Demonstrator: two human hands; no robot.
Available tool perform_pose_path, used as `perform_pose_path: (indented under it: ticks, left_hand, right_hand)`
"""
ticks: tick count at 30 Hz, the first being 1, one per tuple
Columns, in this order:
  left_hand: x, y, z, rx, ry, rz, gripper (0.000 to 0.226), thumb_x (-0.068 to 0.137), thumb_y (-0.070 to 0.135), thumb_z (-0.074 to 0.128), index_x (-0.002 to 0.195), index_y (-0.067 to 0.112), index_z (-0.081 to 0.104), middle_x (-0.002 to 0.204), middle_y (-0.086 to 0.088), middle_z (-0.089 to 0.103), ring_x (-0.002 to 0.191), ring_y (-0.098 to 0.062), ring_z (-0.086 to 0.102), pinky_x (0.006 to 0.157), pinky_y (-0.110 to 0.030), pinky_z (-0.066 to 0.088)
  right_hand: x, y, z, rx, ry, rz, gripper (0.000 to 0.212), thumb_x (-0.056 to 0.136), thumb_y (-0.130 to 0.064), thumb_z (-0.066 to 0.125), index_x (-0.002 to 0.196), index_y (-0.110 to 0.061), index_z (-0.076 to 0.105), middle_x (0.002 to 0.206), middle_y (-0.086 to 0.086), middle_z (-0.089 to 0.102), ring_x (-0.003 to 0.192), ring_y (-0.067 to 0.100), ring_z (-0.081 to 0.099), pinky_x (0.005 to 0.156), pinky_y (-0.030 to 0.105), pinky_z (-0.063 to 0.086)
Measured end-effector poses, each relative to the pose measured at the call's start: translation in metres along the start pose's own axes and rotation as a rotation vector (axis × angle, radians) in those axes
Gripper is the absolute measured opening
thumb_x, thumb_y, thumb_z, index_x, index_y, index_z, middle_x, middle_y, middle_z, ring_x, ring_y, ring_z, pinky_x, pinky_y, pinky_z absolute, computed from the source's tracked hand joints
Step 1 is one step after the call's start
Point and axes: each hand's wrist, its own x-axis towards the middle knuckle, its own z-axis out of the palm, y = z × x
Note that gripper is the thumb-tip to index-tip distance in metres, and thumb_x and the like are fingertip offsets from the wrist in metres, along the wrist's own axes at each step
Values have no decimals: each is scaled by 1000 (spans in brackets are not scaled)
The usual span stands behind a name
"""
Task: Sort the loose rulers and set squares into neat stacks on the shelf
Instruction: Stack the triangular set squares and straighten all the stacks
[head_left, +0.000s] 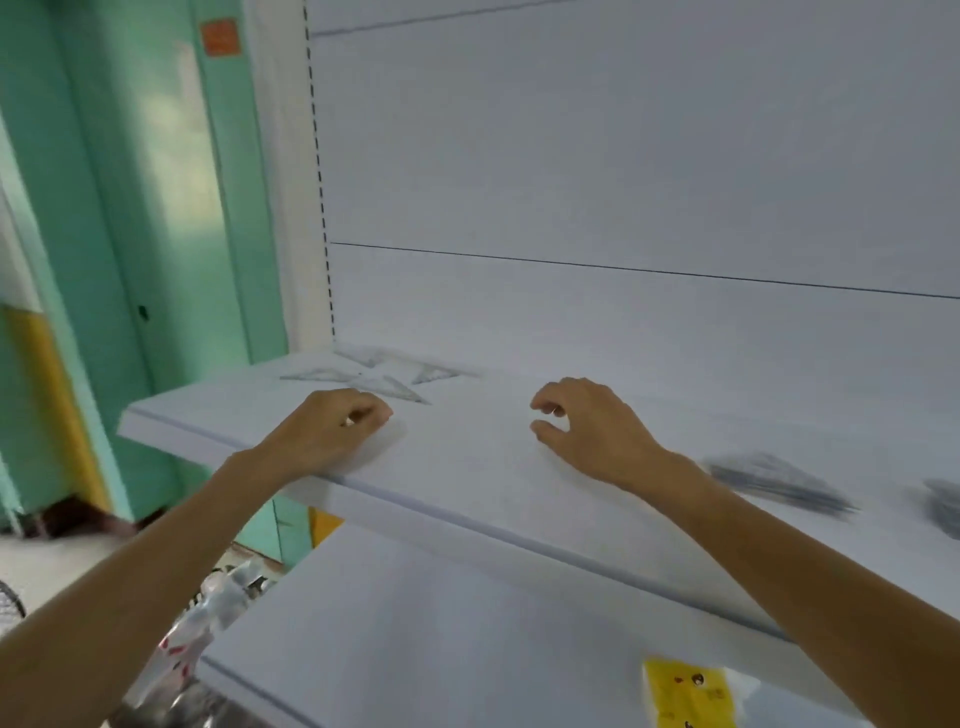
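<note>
Several clear set squares (382, 376) lie scattered at the back left of the white shelf (467, 467). My left hand (332, 426) rests near the shelf's front edge just in front of them. Its fingers are curled round a faint, see-through plastic piece (387, 441) that looks like a set square. My right hand (582, 423) hovers over the middle of the shelf with fingers loosely curled, thumb and forefinger apart, holding nothing. A dark, blurred stack of rulers or set squares (774, 480) lies to the right, with another stack (945, 506) at the frame's edge.
A lower white shelf (441, 639) holds a yellow packet (691, 691) at the front right. Plastic-wrapped goods (208, 618) sit below on the left. A green wall and door frame (130, 234) stand to the left of the slotted shelf upright (319, 182).
</note>
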Motion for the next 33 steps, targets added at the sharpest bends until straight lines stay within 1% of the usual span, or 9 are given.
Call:
perform_pose_path:
  ticks: [3, 6, 12, 17, 20, 23, 25, 28, 33]
  left_hand:
    - [9, -49, -22, -6, 20, -4, 17, 90, 18, 57, 101, 12, 69, 98, 1, 66, 92, -16, 60, 70, -6, 39]
    - [29, -93, -40, -1, 16, 21, 18, 88, 19, 60, 103, 14, 68, 99, 2, 65, 88, -11, 59, 69, -3, 39]
    - [78, -164, -54, 83, -19, 89, 23, 87, 24, 61, 109, 19, 65, 107, 1, 62, 93, -10, 54, 73, -10, 36]
    - [110, -193, -55, 154, -121, 56, 35, 89, 35, 57, 120, 18, 59, 122, -1, 57, 112, -18, 52, 93, -28, 38]
    - [119, -198, -53, 123, -161, 103, 36, 90, 40, 53, 120, 21, 61, 127, 4, 58, 119, -15, 51, 103, -32, 37]
    - [122, -200, -48, 120, -240, 130, 35, 92, 38, 51, 121, 22, 61, 130, 6, 57, 119, -13, 51, 102, -29, 37]
    - [122, -203, -45, 113, -235, 139, 33, 91, 37, 53, 117, 20, 63, 124, 6, 60, 114, -14, 54, 97, -27, 40]
    - [120, -203, -47, 99, -187, 168, 25, 89, 32, 57, 103, 14, 68, 102, 0, 66, 92, -15, 59, 87, -30, 46]
    - [110, -197, -53, 118, -191, 216, 24, 86, 36, 61, 79, 14, 60, 82, 2, 58, 78, -17, 54, 72, -28, 44]
  right_hand:
    - [44, -21, 29, 46, -24, 12, 27, 90, -27, 56, 113, -14, 60, 110, 1, 61, 100, 16, 55, 85, 27, 42]
    - [85, -37, 58, 70, -96, 60, 28, 88, -27, 58, 112, -13, 60, 111, 2, 61, 100, 17, 57, 89, 32, 46]
    - [144, -54, 106, 57, -193, 141, 31, 89, -27, 58, 116, -13, 58, 119, 3, 59, 105, 18, 56, 92, 31, 45]
    - [171, -72, 133, 82, -183, 142, 36, 87, -36, 60, 116, -14, 59, 117, 1, 60, 103, 15, 56, 92, 31, 45]
    - [181, -80, 143, 98, -181, 166, 42, 84, -41, 64, 117, -15, 61, 114, -2, 61, 98, 13, 55, 91, 30, 45]
    - [184, -81, 146, 116, -152, 188, 34, 83, -39, 66, 110, -19, 66, 107, -5, 65, 89, 10, 56, 87, 29, 47]
    - [182, -82, 144, 16, -147, 136, 24, 87, -36, 59, 101, -19, 68, 100, -3, 67, 88, 13, 58, 82, 30, 48]
    - [178, -89, 142, -255, -187, 14, 29, 96, -30, 41, 94, -11, 62, 88, 5, 64, 87, 23, 57, 75, 33, 45]
    - [177, -96, 139, -400, -163, 28, 13, 95, -15, 33, 84, -9, 38, 61, 0, 35, 68, 27, 45, 55, 31, 29]
